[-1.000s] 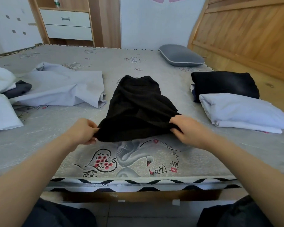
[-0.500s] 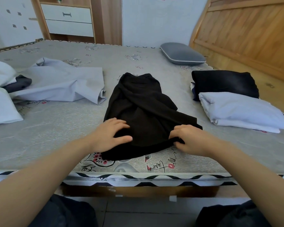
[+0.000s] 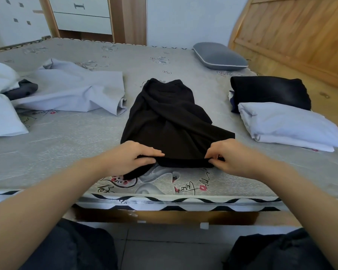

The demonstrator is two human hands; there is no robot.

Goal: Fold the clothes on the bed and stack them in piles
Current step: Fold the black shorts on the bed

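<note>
Black cloth filled our grip: our left hand (image 3: 129,158) pinched the near hem of the black garment (image 3: 170,123), thumb beneath and fingers stretched over the fabric, while our right hand (image 3: 236,156) nipped the same hem a little further right, its fingertips (image 3: 213,157) curled round the folded edge. Between the two hands the hem was drawn into a thick, doubled band, lifted slightly off the bed (image 3: 66,145). A loose corner of the garment hung out under our left hand, lying over the printed swan and red flowers on the mattress cover.

From the hem the garment ran away from us up the middle of the bed, wide at the near end and narrowing toward its far end, with deep creases crossing it.

To the right, well apart from the garment, lay a folded pale lilac piece (image 3: 289,125), and just behind it, touching it, a folded black piece (image 3: 269,92). Further off, near the wooden headboard (image 3: 300,36), rested a grey pillow (image 3: 219,55).

To the left an unfolded pale lilac garment (image 3: 72,92) sprawled in rumples, its right edge near the black garment without touching. At the far left were white cloths (image 3: 0,114) with a dark grey item (image 3: 23,90) tucked between them.

Beyond the bed stood a wooden cabinet with white drawers (image 3: 80,14).
</note>
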